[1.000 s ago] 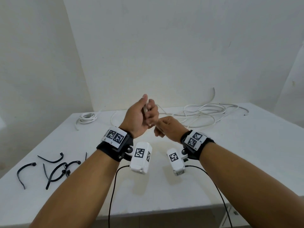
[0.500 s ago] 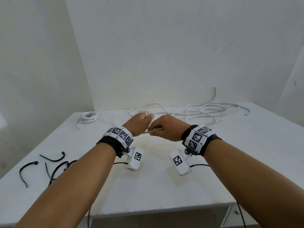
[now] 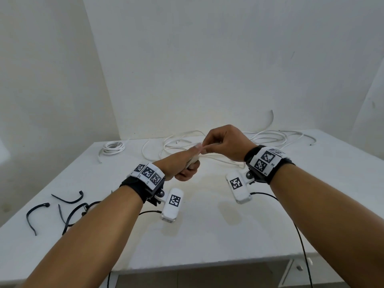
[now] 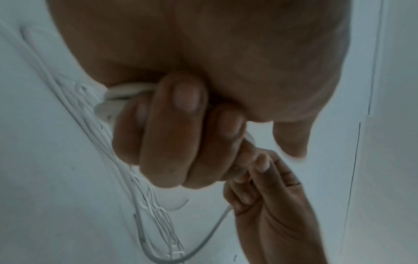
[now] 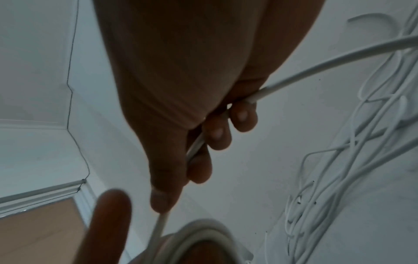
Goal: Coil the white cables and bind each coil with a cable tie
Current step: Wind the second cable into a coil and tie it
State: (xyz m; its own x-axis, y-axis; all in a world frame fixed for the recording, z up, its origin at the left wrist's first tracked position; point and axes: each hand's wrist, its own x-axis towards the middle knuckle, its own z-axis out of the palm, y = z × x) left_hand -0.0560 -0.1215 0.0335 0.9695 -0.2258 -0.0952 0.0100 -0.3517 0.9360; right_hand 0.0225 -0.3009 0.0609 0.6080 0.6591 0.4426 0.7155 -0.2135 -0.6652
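My left hand [image 3: 190, 164] is curled round a small coil of white cable [image 4: 126, 96], thumb up, just above the table. My right hand [image 3: 204, 147] sits over it and pinches the same cable [image 5: 316, 67] between thumb and fingers, right beside the left thumb. In the right wrist view the cable runs through the fingers [image 5: 243, 116] down to the coil [image 5: 203, 230]. The cable's free length trails back into the loose cables [image 3: 266, 138] at the table's far side. Several black cable ties [image 3: 68, 204] lie at the front left.
A wound white coil [image 3: 113, 147] lies at the back left of the white table [image 3: 207, 235]. Walls close in behind and on the left. Black camera leads hang over the table's front edge [image 3: 207, 265].
Both hands dropped from chest height toward the table. Since half a second ago the right hand has risen and swung over the left hand, drawing cable round the coil.
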